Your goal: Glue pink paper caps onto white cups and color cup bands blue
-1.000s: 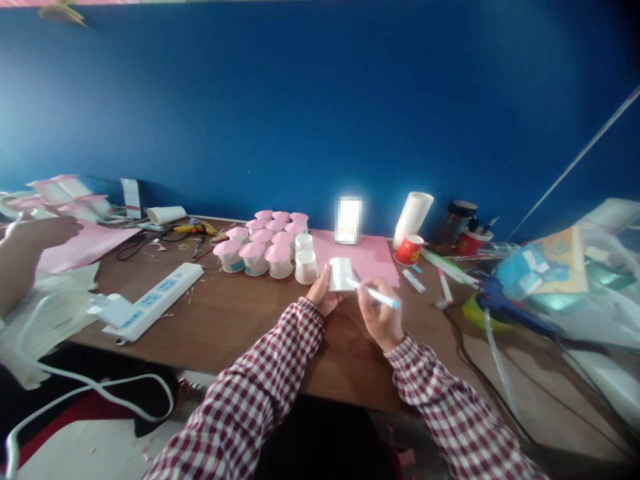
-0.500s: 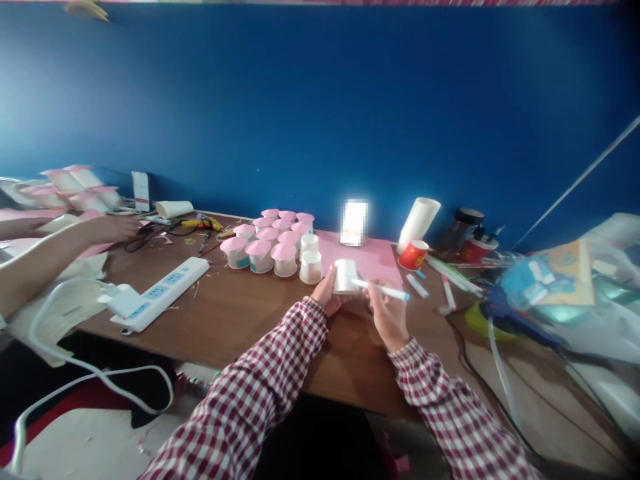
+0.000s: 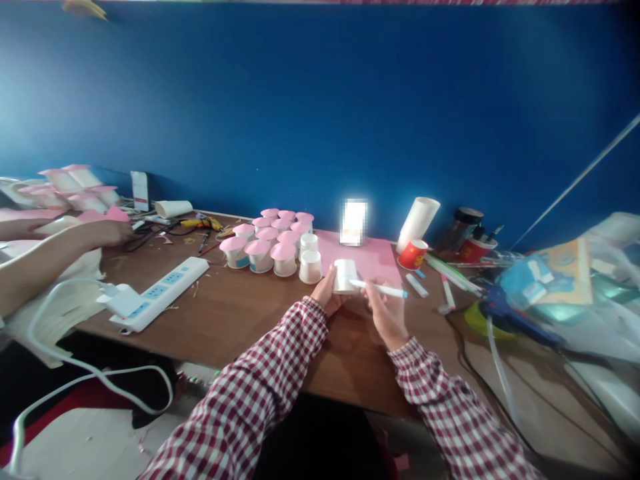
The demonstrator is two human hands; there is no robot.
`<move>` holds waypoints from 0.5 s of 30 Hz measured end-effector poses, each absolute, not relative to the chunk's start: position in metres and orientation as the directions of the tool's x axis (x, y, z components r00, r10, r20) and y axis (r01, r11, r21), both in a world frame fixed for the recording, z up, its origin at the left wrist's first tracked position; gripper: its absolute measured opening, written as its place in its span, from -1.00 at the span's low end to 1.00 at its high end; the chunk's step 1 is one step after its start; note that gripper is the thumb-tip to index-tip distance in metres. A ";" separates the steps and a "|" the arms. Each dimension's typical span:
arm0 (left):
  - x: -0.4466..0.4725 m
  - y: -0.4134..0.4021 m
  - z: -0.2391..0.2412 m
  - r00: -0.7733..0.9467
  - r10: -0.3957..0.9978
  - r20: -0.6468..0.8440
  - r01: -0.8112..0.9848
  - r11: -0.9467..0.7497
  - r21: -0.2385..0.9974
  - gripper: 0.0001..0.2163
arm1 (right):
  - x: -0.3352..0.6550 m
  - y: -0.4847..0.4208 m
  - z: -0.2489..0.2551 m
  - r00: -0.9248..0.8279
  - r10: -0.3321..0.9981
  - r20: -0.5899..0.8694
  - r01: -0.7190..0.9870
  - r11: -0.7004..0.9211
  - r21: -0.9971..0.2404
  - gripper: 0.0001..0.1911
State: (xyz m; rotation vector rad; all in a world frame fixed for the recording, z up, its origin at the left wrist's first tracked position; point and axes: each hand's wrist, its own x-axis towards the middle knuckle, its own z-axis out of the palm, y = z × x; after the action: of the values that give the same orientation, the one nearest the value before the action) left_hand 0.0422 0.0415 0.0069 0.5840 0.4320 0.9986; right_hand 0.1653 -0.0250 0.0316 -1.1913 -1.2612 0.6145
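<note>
In the middle of the head view, my left hand is closed round a white paper cup, holding it above the brown table. A white marker with a light blue end is gripped in my right hand, and its tip meets the side of the cup. Left of my hands stand two plain white paper cups. Beside these is a cluster of several cups with pink paper tops. Behind the held cup lies a pink sheet.
A white power strip lies left of my arm. At far left a co-worker's hand is near pink-topped cups. To the right stand a red paper cup, a stack of white cups and a blue glue gun.
The marker and my right hand have shifted very slightly left along the cup. The co-worker's hand at far left has moved a little left, with a pink piece now showing above it.
</note>
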 end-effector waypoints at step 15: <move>0.042 0.042 0.008 0.477 0.877 -0.051 -0.684 0.407 0.605 -0.56 | 0.170 -0.025 0.036 0.242 0.888 0.392 0.249 0.333 -0.909 -0.78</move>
State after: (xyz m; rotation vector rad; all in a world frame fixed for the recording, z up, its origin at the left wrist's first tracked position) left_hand 0.0422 0.0416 0.0076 0.5587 0.3915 1.0163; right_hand 0.1701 -0.0254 0.0356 -1.1873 -1.2868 0.6187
